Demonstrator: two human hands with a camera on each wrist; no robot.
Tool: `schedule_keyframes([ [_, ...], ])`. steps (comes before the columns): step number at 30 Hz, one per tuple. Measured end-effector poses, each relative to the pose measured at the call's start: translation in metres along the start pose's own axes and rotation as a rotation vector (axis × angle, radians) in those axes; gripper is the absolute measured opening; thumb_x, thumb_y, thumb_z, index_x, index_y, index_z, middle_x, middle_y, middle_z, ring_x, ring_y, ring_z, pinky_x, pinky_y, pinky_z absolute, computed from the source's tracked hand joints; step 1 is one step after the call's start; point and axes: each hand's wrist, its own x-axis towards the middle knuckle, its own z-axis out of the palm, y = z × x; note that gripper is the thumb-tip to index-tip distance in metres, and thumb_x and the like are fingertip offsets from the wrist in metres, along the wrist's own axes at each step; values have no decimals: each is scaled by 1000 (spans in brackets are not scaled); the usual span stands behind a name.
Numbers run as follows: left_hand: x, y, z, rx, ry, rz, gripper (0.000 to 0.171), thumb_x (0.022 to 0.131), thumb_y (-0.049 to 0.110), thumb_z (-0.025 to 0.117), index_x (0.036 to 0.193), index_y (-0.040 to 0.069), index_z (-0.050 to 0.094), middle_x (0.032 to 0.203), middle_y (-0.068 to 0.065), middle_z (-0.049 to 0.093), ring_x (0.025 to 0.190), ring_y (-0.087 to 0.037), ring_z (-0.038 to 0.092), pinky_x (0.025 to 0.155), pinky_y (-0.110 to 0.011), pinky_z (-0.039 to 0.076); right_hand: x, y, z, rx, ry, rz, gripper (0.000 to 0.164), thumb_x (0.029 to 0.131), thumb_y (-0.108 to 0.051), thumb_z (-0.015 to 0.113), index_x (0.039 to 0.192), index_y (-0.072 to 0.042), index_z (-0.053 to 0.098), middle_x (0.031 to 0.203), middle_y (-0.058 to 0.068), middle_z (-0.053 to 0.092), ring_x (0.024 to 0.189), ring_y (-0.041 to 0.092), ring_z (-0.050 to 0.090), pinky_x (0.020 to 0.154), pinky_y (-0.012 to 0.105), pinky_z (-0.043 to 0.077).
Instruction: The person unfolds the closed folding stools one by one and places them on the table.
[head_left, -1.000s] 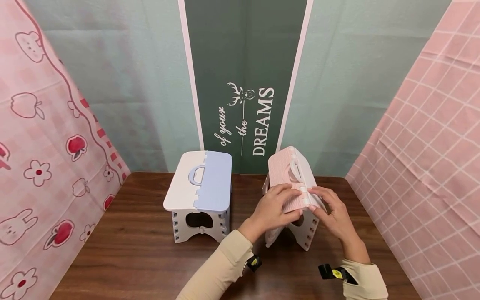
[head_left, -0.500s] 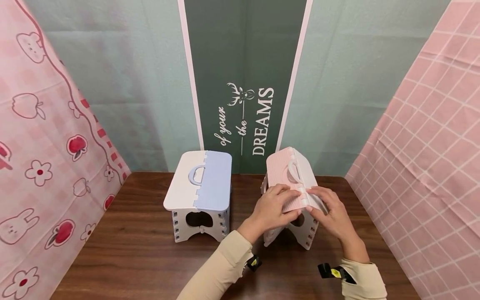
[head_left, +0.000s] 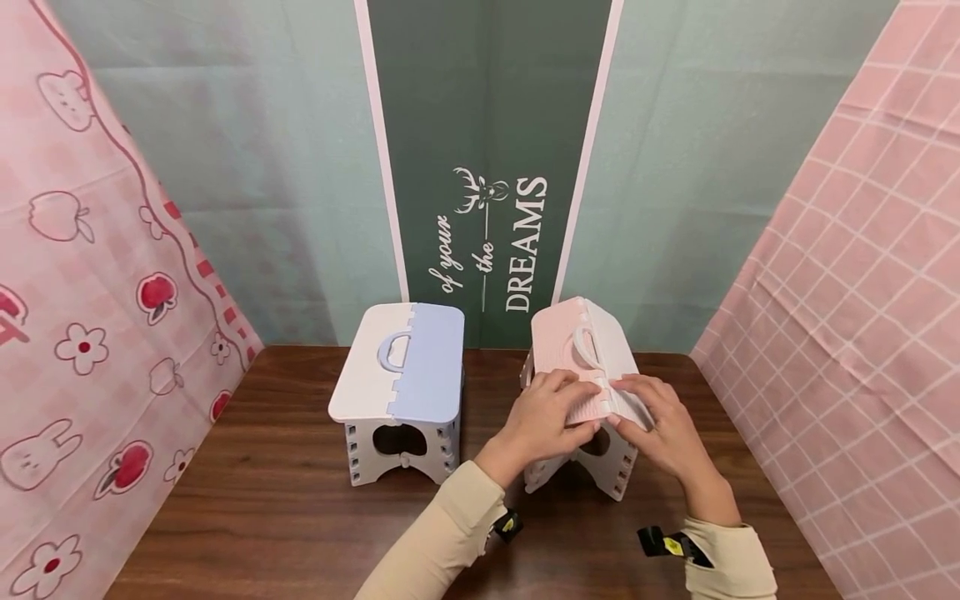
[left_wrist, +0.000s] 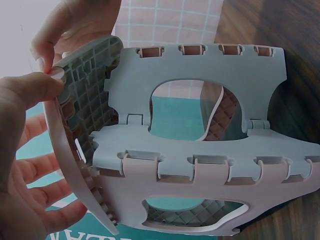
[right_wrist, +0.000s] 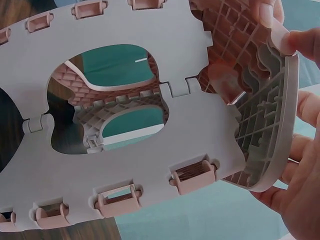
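A folding step stool (head_left: pixel 558 329) with a pink half and a white half stands partly folded at the right, its top peaked along the middle hinge. My left hand (head_left: pixel 543 417) grips the near end of the pink half, thumb at the front edge and fingers spread over the surface. On the white half, my right hand (head_left: pixel 663 421) holds the near end in the same way, its thumb close to the hinge. Beneath the top, the left wrist view shows the ribbed underside (left_wrist: pixel 90 90) and the bent end panel (left_wrist: pixel 200 65). The carry handle (head_left: pixel 587 347) lies beyond both hands.
A second folding stool (head_left: pixel 367 358), white and blue, stands unfolded with a flat top to the left. Both rest on a brown wood-grain table (head_left: pixel 277 517). Patterned cloths hang behind and at both sides, including a pink checked cloth (head_left: pixel 847 275) at right.
The pink and white stool's top has spread slightly flatter, its ridge sinking a little and its legs moving apart. Both hands keep their hold and shift only slightly.
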Motion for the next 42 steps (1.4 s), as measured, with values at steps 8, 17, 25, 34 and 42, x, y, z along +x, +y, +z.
schedule_keyframes([
  [8, 1, 0, 0, 68, -21, 2, 43, 83, 41, 59, 121, 24, 60, 118, -3, 52, 103, -18, 49, 84, -29, 43, 2, 0, 0, -37, -17, -16, 43, 72, -18, 77, 112, -9, 63, 118, 15, 53, 111, 37, 42, 80, 57, 36],
  [17, -1, -3, 2, 106, -32, 0, 42, 84, 41, 57, 122, 24, 60, 120, -3, 51, 107, -20, 46, 86, -34, 42, 3, 2, 4, -73, -14, -53, 43, 72, -19, 76, 111, -9, 63, 118, 17, 53, 107, 40, 43, 79, 57, 36],
  [25, 0, -6, 3, 121, -27, -1, 41, 83, 41, 58, 121, 24, 60, 119, -2, 51, 107, -20, 46, 84, -34, 41, 6, 5, 7, -84, -1, -89, 42, 72, -22, 75, 110, -9, 63, 115, 19, 54, 103, 43, 45, 78, 58, 32],
  [34, -2, -7, 6, 167, -26, 3, 42, 84, 42, 57, 122, 25, 59, 122, -2, 51, 110, -21, 45, 84, -35, 40, 6, 7, 9, -142, -2, -110, 43, 72, -26, 74, 110, -9, 63, 115, 19, 54, 101, 44, 46, 73, 55, 32],
  [42, -4, -9, 14, 236, -16, 24, 41, 82, 43, 58, 120, 28, 61, 120, 0, 51, 109, -20, 44, 85, -38, 38, 5, 5, 12, -247, -25, -104, 43, 71, -30, 73, 108, -9, 65, 114, 18, 54, 101, 39, 46, 72, 55, 32],
])
